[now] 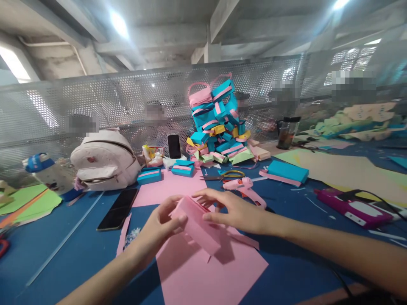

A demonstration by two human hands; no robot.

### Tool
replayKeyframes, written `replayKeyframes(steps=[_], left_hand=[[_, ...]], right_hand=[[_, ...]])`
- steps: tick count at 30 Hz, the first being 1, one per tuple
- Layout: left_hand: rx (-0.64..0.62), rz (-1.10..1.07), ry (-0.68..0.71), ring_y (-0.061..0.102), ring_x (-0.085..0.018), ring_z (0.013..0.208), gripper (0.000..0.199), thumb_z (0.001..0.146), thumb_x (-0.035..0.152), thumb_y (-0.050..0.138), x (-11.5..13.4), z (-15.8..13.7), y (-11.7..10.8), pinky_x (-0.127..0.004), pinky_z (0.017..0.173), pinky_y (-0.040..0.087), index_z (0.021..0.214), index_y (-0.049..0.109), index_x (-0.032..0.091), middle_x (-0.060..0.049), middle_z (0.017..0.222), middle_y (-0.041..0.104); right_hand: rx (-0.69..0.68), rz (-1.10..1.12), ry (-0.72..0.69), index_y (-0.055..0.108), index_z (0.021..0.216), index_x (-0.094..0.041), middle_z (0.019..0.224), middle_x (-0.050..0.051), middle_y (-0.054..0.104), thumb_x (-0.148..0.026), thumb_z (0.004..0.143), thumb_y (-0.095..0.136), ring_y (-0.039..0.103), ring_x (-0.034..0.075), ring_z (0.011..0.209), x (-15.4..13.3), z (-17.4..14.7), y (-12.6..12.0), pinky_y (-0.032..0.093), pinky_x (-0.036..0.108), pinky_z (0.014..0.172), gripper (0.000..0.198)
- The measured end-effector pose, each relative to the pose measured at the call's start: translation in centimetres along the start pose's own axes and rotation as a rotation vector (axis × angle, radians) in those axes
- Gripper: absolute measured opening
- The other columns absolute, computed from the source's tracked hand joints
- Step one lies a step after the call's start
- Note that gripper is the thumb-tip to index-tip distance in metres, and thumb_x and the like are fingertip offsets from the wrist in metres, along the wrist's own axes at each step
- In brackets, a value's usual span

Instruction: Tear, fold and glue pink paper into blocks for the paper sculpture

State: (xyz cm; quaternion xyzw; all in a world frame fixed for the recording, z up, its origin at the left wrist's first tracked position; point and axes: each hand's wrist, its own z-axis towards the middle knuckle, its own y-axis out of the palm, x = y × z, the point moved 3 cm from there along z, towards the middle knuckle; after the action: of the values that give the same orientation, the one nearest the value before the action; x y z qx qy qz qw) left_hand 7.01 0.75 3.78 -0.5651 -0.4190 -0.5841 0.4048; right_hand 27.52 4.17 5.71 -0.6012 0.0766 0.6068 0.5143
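Between my two hands is a small folded pink paper box [199, 226], tilted above the table. My left hand [165, 220] grips its left side, thumb on the near face. On the right side, my right hand [227, 209] pinches the upper edge with thumb and fingers. Below the box lies a flat pink paper sheet [219, 279], with a narrow pink strip [243, 239] by its right edge. A pink glue gun [246, 188] rests just beyond my right hand, and yellow-handled scissors [227, 174] lie behind it.
A tall stack of blue and pink paper boxes [219, 123] stands at the back. Blue boxes [149, 175], a black phone [117, 209], a white backpack [103, 161] and a bottle [51, 176] are leftward. To the right are another blue box [288, 171] and a purple device [356, 207].
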Motion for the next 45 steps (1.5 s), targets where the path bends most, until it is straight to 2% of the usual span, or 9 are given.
replayKeyframes(steps=[3,6,9,13,20,34,40,43,45], left_hand=[[-0.134,0.153,0.071,0.058,-0.029,0.119,0.052,0.081,0.043,0.074,0.3,0.1,0.7,-0.036,0.093,0.052,0.127,0.057,0.026,-0.010,0.137,0.056],[-0.270,0.407,0.168,0.058,-0.030,0.121,0.062,0.086,0.056,0.062,0.7,1.2,-0.6,-0.040,0.095,0.051,0.137,0.048,0.025,-0.013,0.140,0.053],[-0.219,0.569,0.209,0.061,-0.026,0.115,0.050,0.094,0.050,0.053,0.4,3.5,-3.4,-0.040,0.097,0.050,0.136,0.050,0.024,-0.013,0.132,0.058],[-0.139,0.828,0.177,0.064,-0.022,0.097,0.024,0.092,0.036,0.063,-1.4,6.8,-5.8,-0.041,0.088,0.053,0.106,0.065,0.017,-0.008,0.111,0.065],[-0.227,1.048,0.087,0.064,-0.022,0.100,0.030,0.095,0.033,0.060,-3.8,8.9,-4.6,-0.042,0.085,0.055,0.120,0.059,0.016,-0.009,0.119,0.062],[-0.349,1.151,-0.041,0.064,-0.023,0.100,0.031,0.095,0.033,0.060,-3.6,9.0,-4.2,-0.042,0.084,0.056,0.120,0.059,0.015,-0.008,0.119,0.062],[-0.319,1.057,0.038,0.065,-0.020,0.094,0.027,0.096,0.033,0.059,-1.3,8.1,-2.9,-0.039,0.081,0.056,0.115,0.061,0.015,-0.007,0.113,0.064],[-0.265,0.972,0.115,0.065,-0.017,0.085,0.019,0.094,0.032,0.061,0.8,7.4,-2.0,-0.036,0.079,0.055,0.101,0.065,0.014,-0.004,0.099,0.067],[-0.227,0.898,0.161,0.063,-0.015,0.079,0.013,0.089,0.027,0.064,2.4,6.9,-1.5,-0.031,0.077,0.052,0.089,0.070,0.016,-0.003,0.088,0.069]], right_hand=[[0.062,-0.127,0.026,0.067,0.114,-0.022,0.116,0.006,0.069,-0.028,0.091,0.058,0.063,0.023,0.101,0.3,0.2,0.0,0.046,0.033,0.086,0.025],[0.081,-0.197,0.081,0.070,0.099,-0.019,0.101,0.005,0.073,-0.027,0.091,0.056,0.064,0.024,0.093,1.0,0.0,-0.7,0.045,0.032,0.080,0.018],[0.014,-0.183,0.105,0.072,0.096,-0.019,0.098,0.003,0.074,-0.032,0.088,0.059,0.065,0.024,0.089,1.5,-0.7,-1.2,0.045,0.030,0.076,0.020],[-0.064,-0.161,0.144,0.074,0.093,-0.019,0.094,0.003,0.075,-0.033,0.085,0.062,0.067,0.023,0.085,1.3,-1.7,-1.1,0.045,0.028,0.068,0.020],[-0.077,-0.173,0.167,0.075,0.092,-0.020,0.093,0.002,0.075,-0.031,0.085,0.061,0.067,0.023,0.083,0.9,-2.2,-1.0,0.045,0.028,0.068,0.019],[-0.029,-0.300,0.065,0.068,0.080,-0.019,0.079,0.001,0.068,-0.027,0.079,0.062,0.059,0.020,0.074,1.9,0.2,-0.6,0.042,0.028,0.066,0.010],[-0.025,-0.245,-0.029,0.069,0.091,-0.020,0.107,0.005,0.068,-0.014,0.076,0.060,0.062,0.022,0.100,1.3,0.6,-0.6,0.045,0.031,0.090,0.018],[0.016,-0.208,-0.099,0.068,0.102,-0.020,0.125,0.008,0.062,-0.014,0.077,0.062,0.059,0.023,0.114,0.9,0.7,-0.4,0.042,0.033,0.100,0.027],[0.030,-0.211,-0.102,0.068,0.105,-0.019,0.124,0.009,0.063,-0.017,0.079,0.063,0.059,0.023,0.112,0.7,0.8,-0.2,0.042,0.033,0.098,0.027]])
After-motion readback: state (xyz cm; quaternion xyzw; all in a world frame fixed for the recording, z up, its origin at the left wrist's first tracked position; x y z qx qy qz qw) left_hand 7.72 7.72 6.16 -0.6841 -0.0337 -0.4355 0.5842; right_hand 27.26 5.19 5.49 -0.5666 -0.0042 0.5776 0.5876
